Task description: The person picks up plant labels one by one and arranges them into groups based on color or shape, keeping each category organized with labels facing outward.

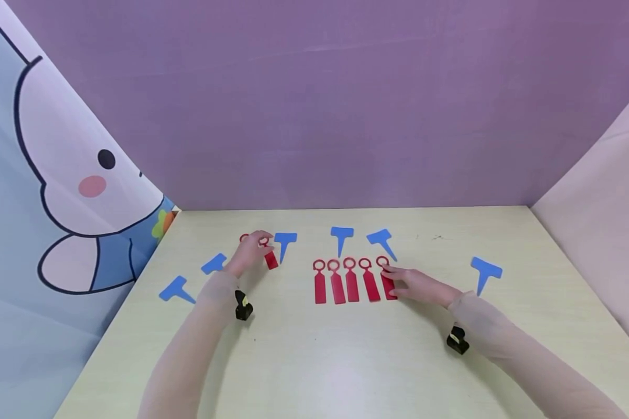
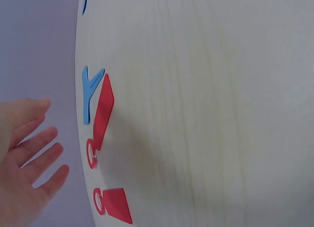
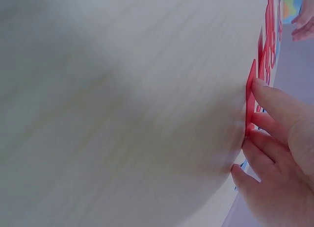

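Several red tags, each with a ring at the top, lie side by side in a row in the middle of the table. At the row's right end, my right hand [image 1: 419, 285] holds the last red tag [image 3: 250, 99] between thumb and fingers, flat on the tabletop. My left hand [image 1: 248, 254] is over two more red tags at the left, its fingers loosely spread. In the left wrist view, that hand appears apart from the nearer red tag [image 2: 103, 114] and the other one [image 2: 117, 205]. Its fingers hide part of both from the head camera.
Blue T-shaped pieces lie around the red ones: a blue piece [image 1: 285, 238] beside my left hand, two behind the row, two at the left, and another blue piece [image 1: 486, 270] at the right. A purple backdrop [image 1: 346, 116] stands behind the pale table [image 1: 314, 372].
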The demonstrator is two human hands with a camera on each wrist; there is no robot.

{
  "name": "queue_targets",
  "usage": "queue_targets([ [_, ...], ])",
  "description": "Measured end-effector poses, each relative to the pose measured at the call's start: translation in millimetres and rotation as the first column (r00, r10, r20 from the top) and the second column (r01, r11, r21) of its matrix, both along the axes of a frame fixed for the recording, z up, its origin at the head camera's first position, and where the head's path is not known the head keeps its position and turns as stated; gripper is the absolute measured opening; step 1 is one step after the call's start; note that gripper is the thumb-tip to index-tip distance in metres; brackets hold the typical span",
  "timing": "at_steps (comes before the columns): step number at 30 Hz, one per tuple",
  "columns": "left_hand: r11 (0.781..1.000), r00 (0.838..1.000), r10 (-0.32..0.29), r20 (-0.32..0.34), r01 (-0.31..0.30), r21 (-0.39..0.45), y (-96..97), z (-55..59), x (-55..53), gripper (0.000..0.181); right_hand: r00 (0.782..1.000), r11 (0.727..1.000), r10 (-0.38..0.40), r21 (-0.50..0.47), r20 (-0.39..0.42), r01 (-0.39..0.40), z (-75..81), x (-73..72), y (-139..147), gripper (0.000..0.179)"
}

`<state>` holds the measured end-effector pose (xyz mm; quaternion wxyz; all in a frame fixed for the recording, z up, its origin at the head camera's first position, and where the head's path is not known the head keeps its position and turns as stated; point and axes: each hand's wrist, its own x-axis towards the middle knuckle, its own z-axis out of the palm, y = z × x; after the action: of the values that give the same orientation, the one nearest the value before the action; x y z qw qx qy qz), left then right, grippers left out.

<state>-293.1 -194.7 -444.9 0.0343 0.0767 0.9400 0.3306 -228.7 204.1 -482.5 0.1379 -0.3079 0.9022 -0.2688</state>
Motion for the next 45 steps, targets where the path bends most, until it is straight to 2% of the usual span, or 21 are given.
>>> queue_targets([
  [11,0.995,0.995,0.086,0.050,-0.089,0.051,-10.2,-7.5,-7.7,0.038,1.000,1.000,-0.005,-0.010,0.016,0.005,0.5,0.5,0,0.054],
  [21,0.982,0.989,0.115,0.097,-0.128,0.140,-13.2,-14.4,-11.5,0.044,1.000,1.000,-0.014,-0.014,0.021,0.014,0.2,0.2,0,0.054],
  [26,0.983,0.985,0.132,0.107,-0.144,0.111,-13.8,-17.9,-16.2,0.049,1.000,1.000,-0.012,-0.004,0.024,0.013,-0.7,0.3,1,0.054],
  [35,0.990,0.987,0.138,0.080,-0.140,0.022,-14.4,-21.2,-20.2,0.052,1.000,1.000,-0.003,-0.006,0.012,0.003,-1.9,-0.6,1,0.054],
  [41,0.995,0.991,0.104,0.087,-0.103,-0.019,-15.2,-23.9,-23.0,0.057,1.000,1.000,-0.002,-0.014,0.005,0.002,-1.3,-0.1,2,0.053],
  [45,0.993,0.992,0.093,0.085,-0.086,-0.077,-15.8,-25.0,-25.0,0.058,1.000,1.000,0.012,-0.019,-0.010,-0.012,-0.9,-0.5,2,0.052],
])
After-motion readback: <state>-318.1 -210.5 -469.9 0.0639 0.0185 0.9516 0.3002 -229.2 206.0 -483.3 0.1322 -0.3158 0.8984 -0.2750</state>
